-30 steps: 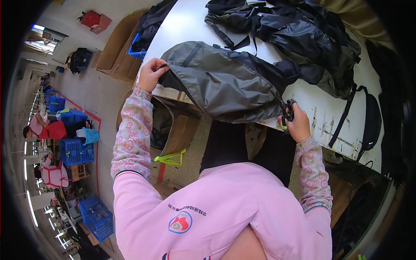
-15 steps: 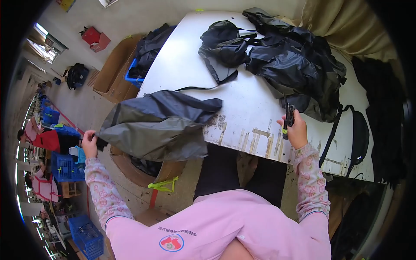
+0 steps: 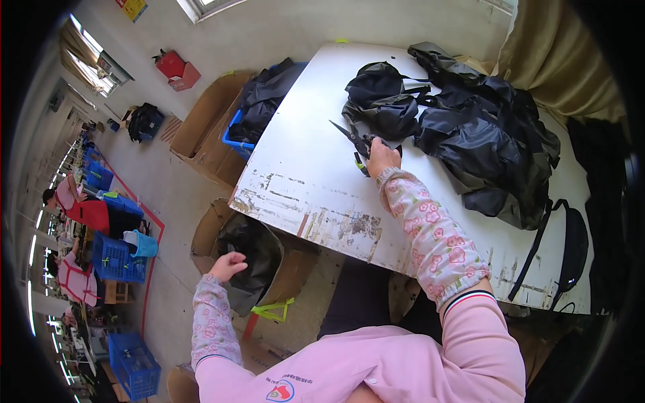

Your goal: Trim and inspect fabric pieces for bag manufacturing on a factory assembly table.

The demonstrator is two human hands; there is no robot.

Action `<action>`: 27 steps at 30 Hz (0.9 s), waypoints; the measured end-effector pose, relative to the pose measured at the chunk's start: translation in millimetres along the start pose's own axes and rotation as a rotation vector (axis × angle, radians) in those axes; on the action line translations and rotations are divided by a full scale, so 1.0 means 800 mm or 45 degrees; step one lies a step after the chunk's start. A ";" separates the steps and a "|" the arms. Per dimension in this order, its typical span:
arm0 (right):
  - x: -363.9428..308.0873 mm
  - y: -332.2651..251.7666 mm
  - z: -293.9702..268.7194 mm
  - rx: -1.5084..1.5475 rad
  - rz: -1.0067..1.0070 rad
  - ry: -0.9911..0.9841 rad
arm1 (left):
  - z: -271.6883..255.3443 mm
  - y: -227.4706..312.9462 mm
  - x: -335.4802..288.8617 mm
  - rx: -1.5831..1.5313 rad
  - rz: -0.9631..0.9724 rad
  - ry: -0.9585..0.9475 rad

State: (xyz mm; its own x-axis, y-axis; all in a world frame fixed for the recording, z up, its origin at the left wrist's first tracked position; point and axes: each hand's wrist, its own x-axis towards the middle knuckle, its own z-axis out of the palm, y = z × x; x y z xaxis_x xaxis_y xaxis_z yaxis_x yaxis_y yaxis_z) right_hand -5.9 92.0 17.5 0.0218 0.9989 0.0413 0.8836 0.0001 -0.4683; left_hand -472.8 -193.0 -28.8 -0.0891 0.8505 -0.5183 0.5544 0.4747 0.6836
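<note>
My right hand (image 3: 380, 157) rests on the white worn table (image 3: 302, 174) and grips a pair of dark scissors (image 3: 353, 142), blades pointing left. It lies next to a pile of black bags (image 3: 463, 127) heaped at the far side. My left hand (image 3: 227, 265) hangs loosely curled and holds nothing, over a cardboard box (image 3: 269, 269) on the floor beside the table. A dark grey bag (image 3: 245, 255) lies inside that box.
More cardboard boxes (image 3: 208, 131) and a blue crate (image 3: 235, 138) with dark fabric stand left of the table. A black strap (image 3: 537, 248) hangs at the table's right edge. Other people sit by blue crates (image 3: 117, 258) far left.
My left hand has dropped the grey bag into the box beside the table and is now empty. My right hand slid with the scissors up toward the black pile.
</note>
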 end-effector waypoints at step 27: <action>-0.466 0.312 -0.327 0.575 0.374 -0.070 | 0.141 0.440 0.035 -0.697 0.849 -0.471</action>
State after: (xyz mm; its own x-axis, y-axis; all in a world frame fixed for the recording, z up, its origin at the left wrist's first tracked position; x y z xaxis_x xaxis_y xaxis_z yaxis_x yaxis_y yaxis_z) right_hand 329.1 -292.7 115.9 0.2025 0.9609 -0.1891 0.5548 -0.2717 -0.7864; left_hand -186.6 -27.8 139.1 0.4274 0.9041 0.0014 -0.0787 0.0357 0.9963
